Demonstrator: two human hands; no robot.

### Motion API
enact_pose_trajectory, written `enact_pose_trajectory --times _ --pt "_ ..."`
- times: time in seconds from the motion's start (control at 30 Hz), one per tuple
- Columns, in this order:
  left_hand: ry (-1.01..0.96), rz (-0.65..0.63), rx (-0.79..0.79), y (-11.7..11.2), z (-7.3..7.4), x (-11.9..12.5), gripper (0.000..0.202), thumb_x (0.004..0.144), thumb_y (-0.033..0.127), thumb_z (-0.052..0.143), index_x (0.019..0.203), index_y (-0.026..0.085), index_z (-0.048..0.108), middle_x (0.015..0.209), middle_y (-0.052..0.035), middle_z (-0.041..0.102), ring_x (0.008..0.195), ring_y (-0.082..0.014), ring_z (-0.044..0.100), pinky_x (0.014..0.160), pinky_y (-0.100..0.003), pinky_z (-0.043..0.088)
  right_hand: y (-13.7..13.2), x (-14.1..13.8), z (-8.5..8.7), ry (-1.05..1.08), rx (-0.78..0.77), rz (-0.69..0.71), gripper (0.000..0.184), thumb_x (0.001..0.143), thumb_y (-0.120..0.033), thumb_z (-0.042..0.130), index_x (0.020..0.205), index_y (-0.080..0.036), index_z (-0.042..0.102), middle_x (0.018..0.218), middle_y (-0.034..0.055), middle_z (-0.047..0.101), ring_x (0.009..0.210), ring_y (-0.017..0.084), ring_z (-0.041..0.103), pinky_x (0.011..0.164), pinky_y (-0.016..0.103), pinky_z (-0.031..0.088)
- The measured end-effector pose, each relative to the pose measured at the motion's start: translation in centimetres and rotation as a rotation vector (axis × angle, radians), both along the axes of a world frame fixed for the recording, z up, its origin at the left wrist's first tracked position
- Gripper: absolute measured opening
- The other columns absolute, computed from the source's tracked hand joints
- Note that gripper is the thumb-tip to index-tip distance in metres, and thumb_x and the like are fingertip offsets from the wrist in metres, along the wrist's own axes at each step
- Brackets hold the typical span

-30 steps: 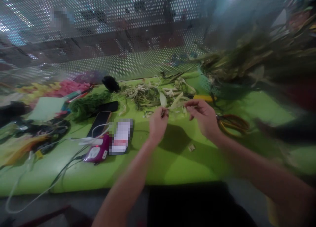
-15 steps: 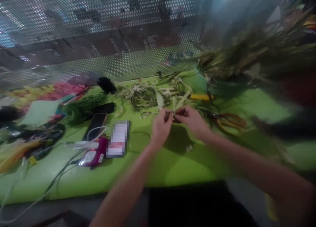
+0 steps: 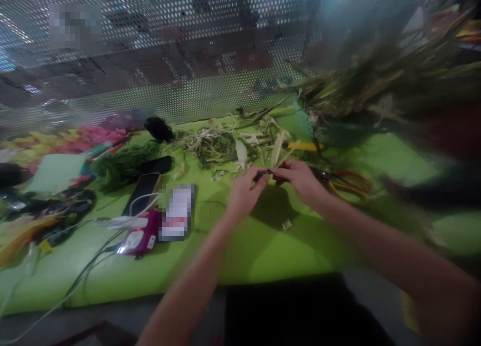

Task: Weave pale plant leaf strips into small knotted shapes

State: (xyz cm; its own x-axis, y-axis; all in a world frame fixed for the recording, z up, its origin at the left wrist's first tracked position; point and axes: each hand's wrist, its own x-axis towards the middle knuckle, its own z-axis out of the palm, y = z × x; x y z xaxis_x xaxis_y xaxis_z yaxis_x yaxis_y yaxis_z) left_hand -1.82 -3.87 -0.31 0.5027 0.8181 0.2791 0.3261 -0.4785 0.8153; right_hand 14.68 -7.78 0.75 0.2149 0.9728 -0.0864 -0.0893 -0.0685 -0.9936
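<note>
My right hand (image 3: 300,181) pinches a pale, dry leaf piece (image 3: 277,149), which looks like corn husk and points upward from the fingers. My left hand (image 3: 245,189) meets it fingertip to fingertip; its fingers are pinched at the base of the piece, and what lies between them is too small to make out. Behind the hands spreads a pile of dried husk strips (image 3: 210,140), with one pale husk leaf (image 3: 241,153) upright near my left fingers. Scissors with orange and yellow handles (image 3: 351,183) lie just right of my right hand.
A green perforated basket (image 3: 308,123) heaped with dry leaves stands at right. A yellow-handled tool (image 3: 304,146) lies behind my right hand. At left are two phones, including a dark one (image 3: 145,190), a magenta charger (image 3: 140,233) with cables, and green netting (image 3: 120,163).
My left fingers have straightened somewhat from a tighter curl. The leaf piece has shifted slightly right and stands higher with my right hand. The view has moved a little.
</note>
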Motion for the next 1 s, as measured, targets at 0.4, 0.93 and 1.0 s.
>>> enact_pose_trajectory --times 0.4,0.93,1.0 --pt "-0.076 -0.107 -0.397 1.2 -0.2 -0.9 0.022 0.076 0.034 0.070 0.090 0.017 0.067 0.087 -0.0047 0.069 0.079 -0.0147 0.060 0.077 -0.032 0.049 0.8 1.2 0.0 -0.124 0.034 0.034 0.031 0.062 -0.041 0.081 0.065 -0.016 0.062 0.059 -0.0022 0.060 0.052 0.009 0.053 0.053 0.025 0.047" --pt "-0.021 -0.120 -0.300 0.9 -0.8 -0.5 0.018 0.075 0.021 0.067 0.092 0.016 0.066 0.094 -0.0066 0.069 0.086 -0.0165 0.062 0.086 -0.038 0.049 0.3 1.0 0.8 -0.281 0.087 0.011 0.036 0.064 -0.044 0.079 0.057 -0.018 0.054 0.053 -0.0042 0.052 0.046 0.008 0.046 0.045 0.024 0.040" --pt "-0.044 -0.120 -0.334 1.2 -1.2 -0.6 0.016 0.076 0.018 0.063 0.092 0.017 0.067 0.092 -0.0054 0.070 0.084 -0.0159 0.063 0.086 -0.038 0.049 0.3 1.0 0.9 -0.286 0.088 0.012 0.037 0.064 -0.044 0.078 0.057 -0.018 0.054 0.052 -0.0041 0.052 0.046 0.008 0.046 0.044 0.024 0.039"
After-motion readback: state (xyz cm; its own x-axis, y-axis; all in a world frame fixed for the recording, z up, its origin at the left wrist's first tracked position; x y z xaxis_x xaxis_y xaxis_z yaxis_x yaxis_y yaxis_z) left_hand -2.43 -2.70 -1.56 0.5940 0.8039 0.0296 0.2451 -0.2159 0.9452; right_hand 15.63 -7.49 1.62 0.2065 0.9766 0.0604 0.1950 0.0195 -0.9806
